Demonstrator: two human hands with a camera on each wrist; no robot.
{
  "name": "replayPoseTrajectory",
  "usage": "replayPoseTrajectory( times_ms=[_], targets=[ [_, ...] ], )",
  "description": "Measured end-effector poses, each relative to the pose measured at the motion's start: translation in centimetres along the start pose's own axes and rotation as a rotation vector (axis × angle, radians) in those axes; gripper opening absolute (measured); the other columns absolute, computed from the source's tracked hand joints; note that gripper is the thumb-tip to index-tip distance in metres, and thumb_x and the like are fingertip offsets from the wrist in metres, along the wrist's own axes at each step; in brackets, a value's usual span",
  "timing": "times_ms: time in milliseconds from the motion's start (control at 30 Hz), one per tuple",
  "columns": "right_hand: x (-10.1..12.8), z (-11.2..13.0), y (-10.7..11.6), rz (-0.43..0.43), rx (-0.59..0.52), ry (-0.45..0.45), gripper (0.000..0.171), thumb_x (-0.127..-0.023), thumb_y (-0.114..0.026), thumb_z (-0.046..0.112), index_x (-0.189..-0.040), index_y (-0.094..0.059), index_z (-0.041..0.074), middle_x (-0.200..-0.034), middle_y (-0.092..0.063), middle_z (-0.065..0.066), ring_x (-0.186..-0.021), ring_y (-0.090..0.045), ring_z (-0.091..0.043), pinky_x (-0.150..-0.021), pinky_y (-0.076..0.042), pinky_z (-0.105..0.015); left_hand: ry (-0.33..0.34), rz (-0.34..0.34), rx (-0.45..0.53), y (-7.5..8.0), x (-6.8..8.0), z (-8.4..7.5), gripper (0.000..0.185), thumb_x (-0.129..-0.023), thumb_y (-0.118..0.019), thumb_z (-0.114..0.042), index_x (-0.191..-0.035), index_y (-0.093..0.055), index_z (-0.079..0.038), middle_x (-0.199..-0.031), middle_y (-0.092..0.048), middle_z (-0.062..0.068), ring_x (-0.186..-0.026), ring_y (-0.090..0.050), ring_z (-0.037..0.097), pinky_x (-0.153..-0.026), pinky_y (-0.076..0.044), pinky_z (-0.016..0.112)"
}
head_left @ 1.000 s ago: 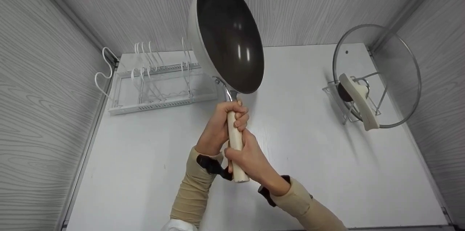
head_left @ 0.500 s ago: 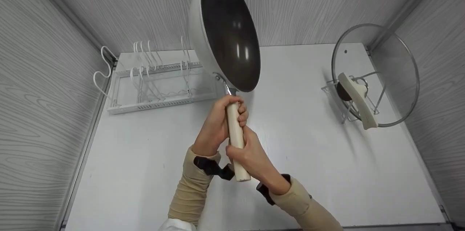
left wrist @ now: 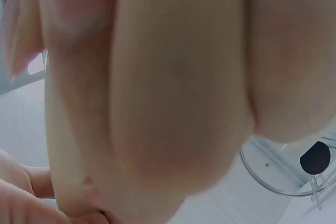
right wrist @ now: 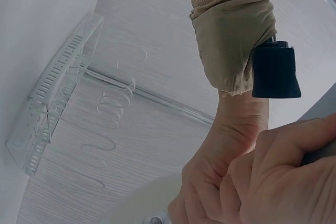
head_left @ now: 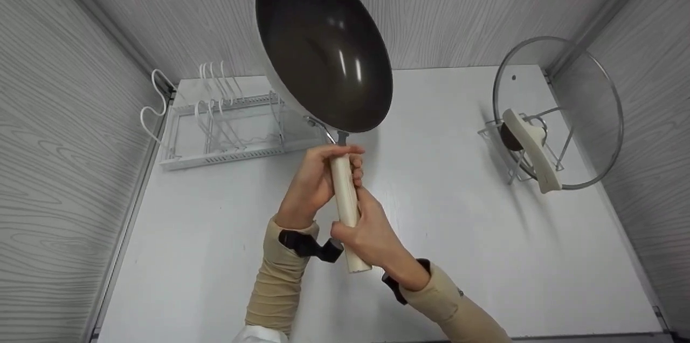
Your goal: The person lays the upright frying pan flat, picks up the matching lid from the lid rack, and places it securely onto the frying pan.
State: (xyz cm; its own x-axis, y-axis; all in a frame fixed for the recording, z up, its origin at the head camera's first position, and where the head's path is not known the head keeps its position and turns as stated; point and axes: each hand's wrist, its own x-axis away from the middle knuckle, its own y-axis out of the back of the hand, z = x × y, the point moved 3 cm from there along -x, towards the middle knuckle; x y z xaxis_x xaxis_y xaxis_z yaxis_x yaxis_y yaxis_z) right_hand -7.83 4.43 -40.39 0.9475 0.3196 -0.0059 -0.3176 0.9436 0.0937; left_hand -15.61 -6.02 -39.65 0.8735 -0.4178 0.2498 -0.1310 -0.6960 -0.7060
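Observation:
A deep frying pan (head_left: 323,46) with a dark inside and a pale outside is held up over the table, tilted so its inside faces me. Just below the pan's metal bracket, my left hand (head_left: 310,184) grips the cream handle (head_left: 344,189), thumb across its upper end. Lower down, the right hand (head_left: 374,235) holds the same handle near its butt. Close-up fingers (left wrist: 178,87) fill most of the left wrist view. In the right wrist view, part of the pan's pale underside (right wrist: 152,198) shows beside both hands.
At the back left stands a white wire dish rack (head_left: 242,157), partly behind the pan. A glass lid (head_left: 585,95) with a cream handle leans on a small wire stand (head_left: 515,170) at right. Grey wood-grain walls (head_left: 485,8) enclose the white table (head_left: 458,278) at the back and sides.
The pan has turned to show more of its dark inside, and its bowl has swung left. My left hand has shifted slightly left with its thumb straighter; the right hand keeps its place.

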Motion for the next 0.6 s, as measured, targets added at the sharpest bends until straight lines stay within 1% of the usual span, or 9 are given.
replayPoseTrajectory(
  times_ms=[100, 167, 300, 400, 500, 600],
  targets=[
    [0.0, 0.1, -0.2, 0.008, 0.009, 0.014, 0.066, -0.073, -0.059, 0.007, -0.135, -0.042, -0.003, -0.095, -0.05, -0.011, -0.079, -0.05, -0.022, -0.065, -0.045, -0.033, -0.005, 0.016, 0.065, -0.2, 0.2, 0.0, 0.013, -0.097, -0.036, -0.004, -0.096, -0.048, 0.001, -0.071, -0.046, 0.005, -0.056, -0.046, 0.013, -0.052, -0.044, 0.024],
    [-0.1, 0.2, -0.5, 0.013, 0.011, 0.02, 0.066, -0.073, -0.059, 0.008, -0.135, -0.042, -0.002, -0.097, -0.051, -0.012, -0.078, -0.051, -0.021, -0.064, -0.046, -0.032, -0.012, 0.038, 0.107, -0.3, 0.3, 0.1, 0.011, -0.097, -0.035, -0.003, -0.089, -0.044, -0.003, -0.069, -0.042, 0.003, -0.053, -0.044, 0.012, -0.048, -0.041, 0.022],
    [-0.1, 0.6, -0.9, 0.026, 0.008, 0.035, 0.068, -0.072, -0.059, 0.008, -0.137, -0.041, 0.001, -0.102, -0.054, -0.011, -0.079, -0.053, -0.02, -0.066, -0.049, -0.032, -0.038, 0.09, 0.174, -0.5, 0.4, 0.1, 0.018, -0.096, -0.034, 0.0, -0.08, -0.039, -0.007, -0.064, -0.038, 0.001, -0.047, -0.041, 0.009, -0.043, -0.04, 0.02],
    [-0.2, 0.8, -1.1, 0.043, 0.019, 0.049, 0.068, -0.072, -0.059, 0.008, -0.137, -0.04, 0.003, -0.104, -0.056, -0.01, -0.08, -0.054, -0.02, -0.069, -0.05, -0.032, -0.064, 0.124, 0.19, -0.6, 0.4, 0.0, 0.023, -0.095, -0.034, 0.0, -0.074, -0.038, -0.009, -0.061, -0.038, -0.001, -0.044, -0.04, 0.007, -0.041, -0.039, 0.017],
    [-0.3, 1.1, -1.2, 0.055, 0.032, 0.056, 0.065, -0.072, -0.06, 0.009, -0.134, -0.041, 0.004, -0.104, -0.057, -0.009, -0.08, -0.056, -0.019, -0.07, -0.05, -0.032, -0.081, 0.14, 0.185, -0.6, 0.3, 0.0, 0.03, -0.096, -0.035, 0.0, -0.067, -0.037, -0.01, -0.058, -0.037, -0.003, -0.042, -0.04, 0.005, -0.039, -0.037, 0.016],
    [-0.3, 1.2, -1.3, 0.061, 0.044, 0.05, 0.063, -0.073, -0.061, 0.01, -0.133, -0.042, 0.004, -0.103, -0.059, -0.009, -0.079, -0.058, -0.018, -0.071, -0.052, -0.032, -0.085, 0.138, 0.187, -0.5, 0.2, -0.1, 0.036, -0.097, -0.035, 0.001, -0.063, -0.037, -0.011, -0.056, -0.037, -0.004, -0.039, -0.04, 0.004, -0.038, -0.036, 0.015]
  ],
)
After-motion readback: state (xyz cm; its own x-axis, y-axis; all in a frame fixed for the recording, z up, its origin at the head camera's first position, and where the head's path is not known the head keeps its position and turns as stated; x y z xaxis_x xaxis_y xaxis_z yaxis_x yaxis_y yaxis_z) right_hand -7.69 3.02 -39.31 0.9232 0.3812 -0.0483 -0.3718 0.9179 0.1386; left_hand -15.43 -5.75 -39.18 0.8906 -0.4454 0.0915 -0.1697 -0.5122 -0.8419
